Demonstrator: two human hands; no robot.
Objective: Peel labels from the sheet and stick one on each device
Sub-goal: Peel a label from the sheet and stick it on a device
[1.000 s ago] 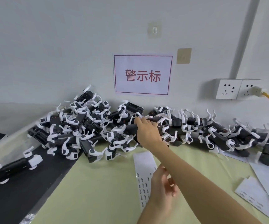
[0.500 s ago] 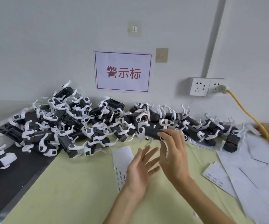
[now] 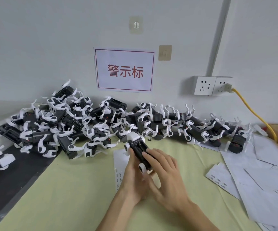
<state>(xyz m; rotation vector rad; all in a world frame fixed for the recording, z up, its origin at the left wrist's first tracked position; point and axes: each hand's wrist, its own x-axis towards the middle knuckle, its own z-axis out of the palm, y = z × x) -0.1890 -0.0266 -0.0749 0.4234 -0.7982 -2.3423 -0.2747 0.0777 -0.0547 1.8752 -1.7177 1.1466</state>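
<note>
One black, white-capped plastic device (image 3: 139,152) sat gripped between both hands above the pale yellow-green counter (image 3: 78,189): the left hand (image 3: 134,179) cupped it from beneath with fingers curled around its side, the right hand (image 3: 166,175) lay across its top with curled fingers. Directly under them lay the long white label sheet (image 3: 119,165), small printed labels in rows. Dozens of like black-and-white devices (image 3: 88,124) were heaped along the wall. Loose white paper sheets (image 3: 260,172) crowded the right edge, a black strip (image 3: 9,177) bordered the left, and bare counter stretched toward the near left.
</note>
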